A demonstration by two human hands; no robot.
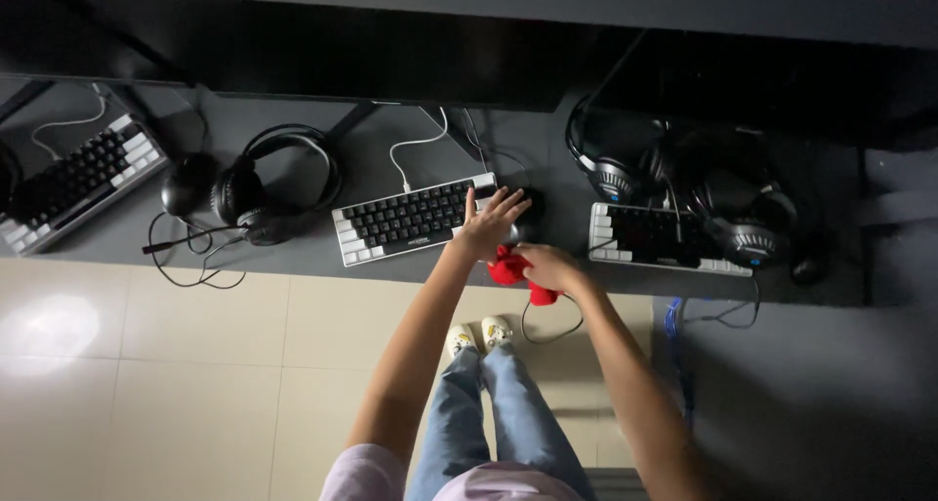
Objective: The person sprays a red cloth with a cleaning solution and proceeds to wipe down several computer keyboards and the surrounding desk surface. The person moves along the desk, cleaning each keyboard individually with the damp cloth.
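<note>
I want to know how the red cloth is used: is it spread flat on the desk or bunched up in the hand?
Bunched up. The red cloth shows as a crumpled lump gripped by the right hand at the desk edge, not lying flat.

We look steeply down from head height, well above the dark desk and tiled floor, our only view.

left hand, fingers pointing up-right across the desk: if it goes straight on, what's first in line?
Probably the black mouse just past the left hand, which may already touch it; depth is unclear. Beyond lies bare desk.
</note>
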